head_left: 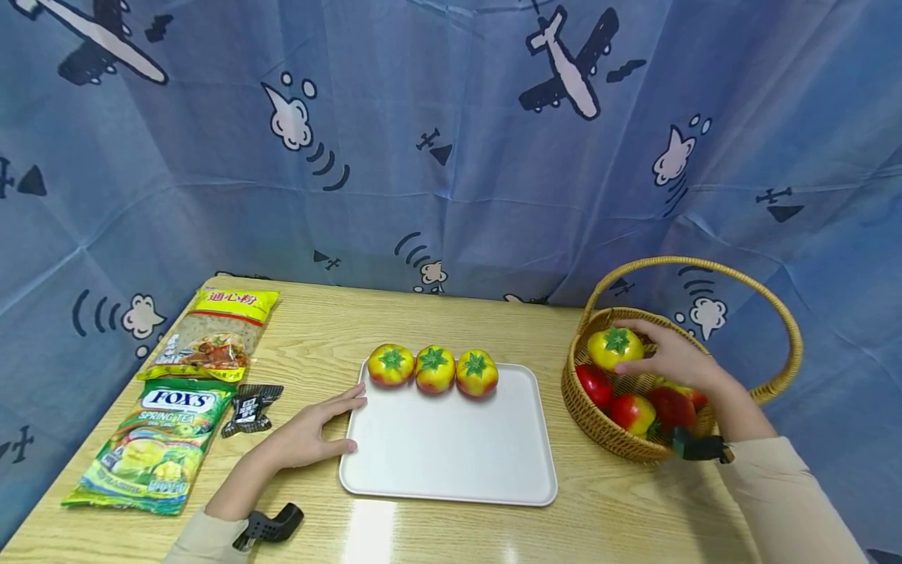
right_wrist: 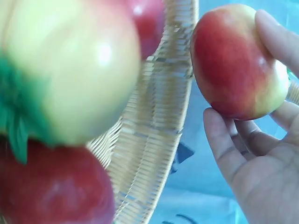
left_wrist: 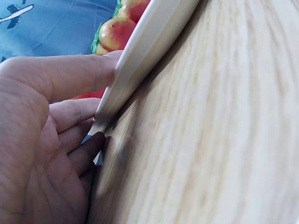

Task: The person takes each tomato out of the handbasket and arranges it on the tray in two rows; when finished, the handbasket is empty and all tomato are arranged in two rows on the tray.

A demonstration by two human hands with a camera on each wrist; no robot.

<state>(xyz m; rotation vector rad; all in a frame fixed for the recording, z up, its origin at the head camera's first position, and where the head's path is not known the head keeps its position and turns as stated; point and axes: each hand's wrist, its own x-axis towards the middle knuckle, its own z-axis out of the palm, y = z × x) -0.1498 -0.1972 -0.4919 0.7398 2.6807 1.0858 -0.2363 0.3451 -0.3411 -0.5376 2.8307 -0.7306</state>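
Note:
My right hand grips a yellow-and-red persimmon with a green leafy top, over the wicker basket. The right wrist view shows thumb and fingers round the persimmon, beside the basket's woven wall. Below it in the basket lie red fruits and another yellow-and-red fruit. My left hand rests against the left edge of a white tray, thumb and fingers spread and fairly straight. Three similar persimmons sit side by side along the tray's far edge, from its left corner.
At the left of the wooden table lie a yellow pasta bag, a green FOX'S candy bag and a small black packet. The basket's tall handle arches up at the right. A blue patterned curtain hangs behind the table.

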